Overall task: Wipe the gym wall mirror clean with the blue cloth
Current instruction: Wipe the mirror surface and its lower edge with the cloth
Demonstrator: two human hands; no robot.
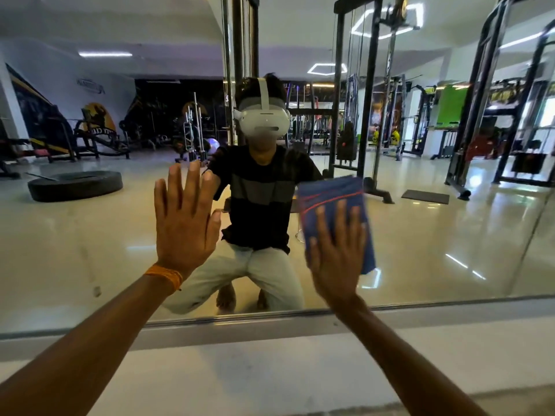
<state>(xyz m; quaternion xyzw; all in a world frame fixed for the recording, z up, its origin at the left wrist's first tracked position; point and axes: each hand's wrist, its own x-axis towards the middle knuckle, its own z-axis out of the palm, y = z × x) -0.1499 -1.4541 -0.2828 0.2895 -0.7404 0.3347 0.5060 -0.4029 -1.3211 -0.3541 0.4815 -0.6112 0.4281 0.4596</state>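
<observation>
The scene is bright and evenly lit, and the mirror (90, 250) reflects a ceiling strip light (105, 54) and white hexagonal lights (327, 69). Toward the mirror's right edge, daylight washes the reflection pale and lays streaks of glare on the glossy floor (450, 235). The left hand (186, 220) is sharp, while the right hand (336, 259) and the blue cloth (330, 193) are smeared by motion blur. Wide-angle distortion bows the mirror's lower rail (270, 321) and tilts the machine uprights (480, 100) inward. Faint smudges dull the glass near its lower left corner.
</observation>
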